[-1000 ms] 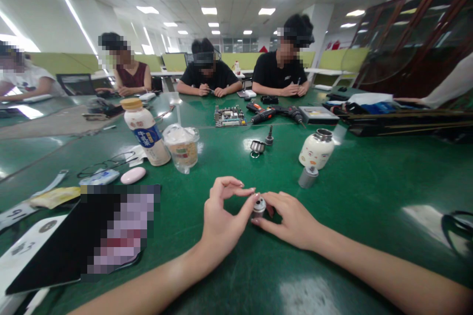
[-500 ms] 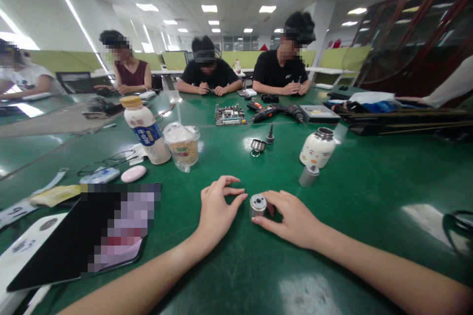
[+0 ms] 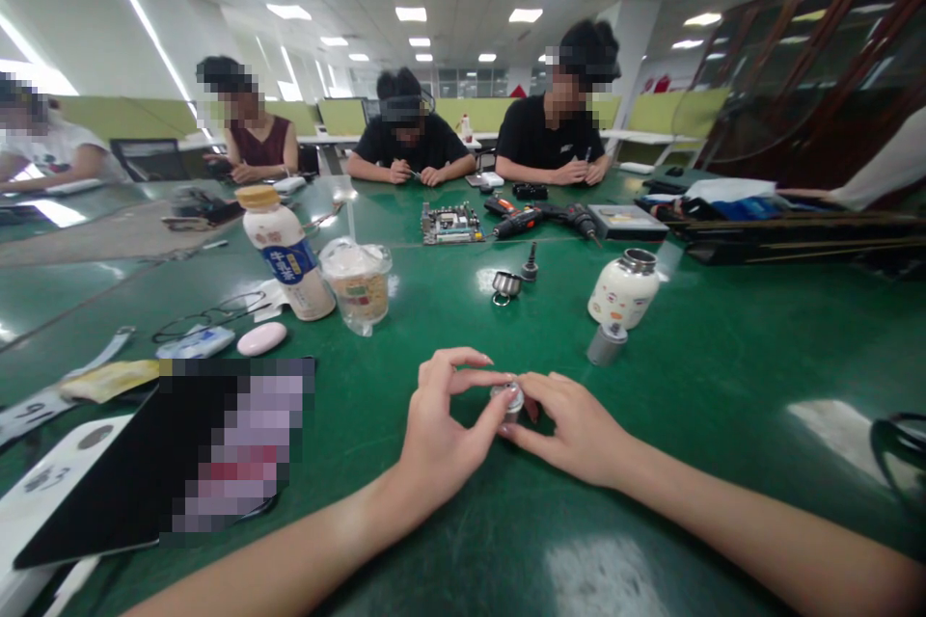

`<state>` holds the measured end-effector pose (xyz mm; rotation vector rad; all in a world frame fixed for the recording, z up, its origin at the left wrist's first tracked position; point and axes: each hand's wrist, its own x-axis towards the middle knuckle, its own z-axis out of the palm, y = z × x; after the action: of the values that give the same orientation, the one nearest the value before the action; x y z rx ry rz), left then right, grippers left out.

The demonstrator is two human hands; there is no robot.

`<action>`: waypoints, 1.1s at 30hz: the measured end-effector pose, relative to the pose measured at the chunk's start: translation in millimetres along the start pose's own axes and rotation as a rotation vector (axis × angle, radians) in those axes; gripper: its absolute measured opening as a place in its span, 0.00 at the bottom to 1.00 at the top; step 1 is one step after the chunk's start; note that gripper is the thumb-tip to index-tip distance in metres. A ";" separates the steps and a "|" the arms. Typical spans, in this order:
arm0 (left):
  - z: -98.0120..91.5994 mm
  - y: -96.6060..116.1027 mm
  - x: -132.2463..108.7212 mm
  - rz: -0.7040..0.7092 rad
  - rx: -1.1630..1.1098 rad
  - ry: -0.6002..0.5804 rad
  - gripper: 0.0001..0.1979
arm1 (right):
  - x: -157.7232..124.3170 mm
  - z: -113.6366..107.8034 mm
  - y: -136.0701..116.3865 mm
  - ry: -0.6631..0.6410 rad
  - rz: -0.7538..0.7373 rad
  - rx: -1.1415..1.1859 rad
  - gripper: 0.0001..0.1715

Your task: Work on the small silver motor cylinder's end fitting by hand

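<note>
A small silvery metal cylinder [image 3: 512, 413] stands upright on the green table, its top partly covered by fingers. My right hand [image 3: 571, 429] grips it from the right, thumb at the near side and fingers behind. My left hand [image 3: 449, 419] comes in from the left, thumb and fingertips drawn together at the cylinder's top. Whatever lies between those fingertips is too small to make out. Beyond my right hand stands another grey metal cylinder [image 3: 606, 345] with a narrower top, close to a cream-coloured flask [image 3: 623, 291] without a lid.
Farther off are a steel cup-shaped part [image 3: 505, 285], a dark small part [image 3: 531, 262], a circuit board [image 3: 452, 224] and a power drill [image 3: 521, 217]. Leftward stand a drink bottle [image 3: 285, 255] and lidded cup [image 3: 356, 284], near a tablet [image 3: 130, 463]. Several people sit across.
My left hand has moved right, from beside the metal cylinder to its top, thumb and fingers now touching there. My right hand keeps its hold in nearly the same place.
</note>
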<state>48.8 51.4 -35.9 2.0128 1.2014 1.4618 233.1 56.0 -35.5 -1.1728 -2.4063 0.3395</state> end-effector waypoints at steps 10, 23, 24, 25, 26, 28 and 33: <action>-6.2 2.4 -0.4 0.025 -0.063 -0.171 0.12 | -0.6 1.3 1.3 0.016 0.005 0.002 0.15; 1.8 7.0 5.8 -0.121 -0.219 -0.058 0.07 | -0.5 2.2 2.1 0.016 0.009 0.009 0.15; 2.4 7.8 6.4 -0.126 -0.215 -0.045 0.07 | -0.3 2.0 1.8 0.013 0.010 0.009 0.15; 2.7 8.5 6.9 -0.128 -0.209 -0.032 0.06 | -0.2 1.8 1.5 0.011 0.009 0.008 0.16; 2.6 9.1 7.5 -0.125 -0.201 -0.015 0.05 | -0.1 1.5 1.0 0.010 0.008 0.009 0.16; 1.5 9.2 8.9 -0.113 -0.174 0.030 0.04 | 0.0 0.8 0.0 0.006 0.006 0.010 0.16; -3.9 -6.4 14.7 -0.131 -0.053 0.102 0.07 | -0.3 -0.9 -1.8 0.008 0.008 0.007 0.16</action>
<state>44.1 66.1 -30.4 1.8083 1.2960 1.5311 232.5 54.7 -34.0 -1.1788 -2.3927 0.3449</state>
